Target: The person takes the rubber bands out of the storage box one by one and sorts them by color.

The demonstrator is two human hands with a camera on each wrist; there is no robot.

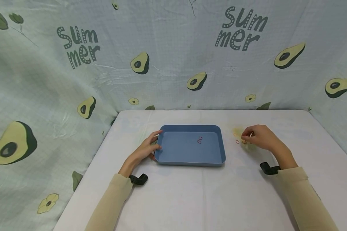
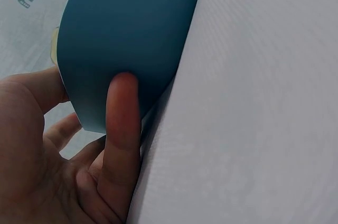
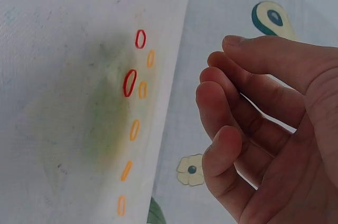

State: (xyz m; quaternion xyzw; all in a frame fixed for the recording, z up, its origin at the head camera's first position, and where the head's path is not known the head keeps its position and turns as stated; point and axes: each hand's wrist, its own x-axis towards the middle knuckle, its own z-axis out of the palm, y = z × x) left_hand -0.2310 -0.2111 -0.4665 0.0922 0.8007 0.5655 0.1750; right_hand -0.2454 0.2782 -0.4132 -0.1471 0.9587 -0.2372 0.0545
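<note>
A shallow blue tray lies on the white table. My left hand grips its left wall, with fingers on the rim and against the outside. In the left wrist view one finger presses the outer side of the tray. Inside the tray lie two small red rubber bands. Right of the tray, my right hand hovers over more bands, its fingers loosely bent. The right wrist view shows red bands and several orange bands on the table; nothing shows between thumb and fingers.
The white table ends at a back edge against a hanging cloth printed with avocados and lettering. A black wrist camera sits on the left wrist, another black camera on the right.
</note>
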